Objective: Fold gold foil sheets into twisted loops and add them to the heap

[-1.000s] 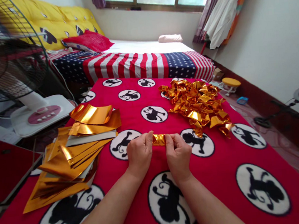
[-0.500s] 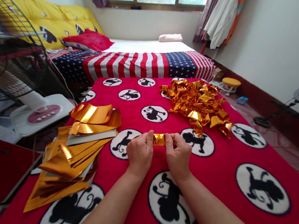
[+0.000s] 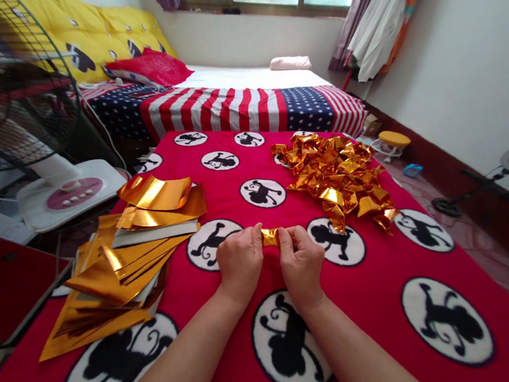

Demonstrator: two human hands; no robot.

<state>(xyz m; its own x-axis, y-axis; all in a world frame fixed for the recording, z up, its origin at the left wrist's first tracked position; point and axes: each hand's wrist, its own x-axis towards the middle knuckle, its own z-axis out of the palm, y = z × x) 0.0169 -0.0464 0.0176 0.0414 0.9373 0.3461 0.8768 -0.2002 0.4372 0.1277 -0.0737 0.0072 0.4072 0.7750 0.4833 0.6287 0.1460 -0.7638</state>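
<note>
A small piece of folded gold foil paper [image 3: 269, 237] is stretched between my two hands, above the red cloth [image 3: 365, 319] with its black-and-white monkey circles. My left hand [image 3: 241, 265] is closed on the paper's left end, thumb on top. On the right end, my right hand [image 3: 303, 265] pinches it the same way. Both ends are hidden by my fingers. To the left lies a loose stack of flat gold foil sheets [image 3: 129, 266], some with pale undersides. A heap of folded gold foil pieces [image 3: 335, 172] is spread beyond my right hand.
A fan [image 3: 70, 190] stands at the left edge beside a dark red panel [image 3: 12, 289]. Behind the table is a bed [image 3: 217, 109] with a striped and starred cover. A yellow-topped stool [image 3: 394, 139] and a ring light stand [image 3: 479, 187] are on the floor at right.
My hands have come slightly closer together, so less of the gold paper shows between them. The stack and the heap are unchanged.
</note>
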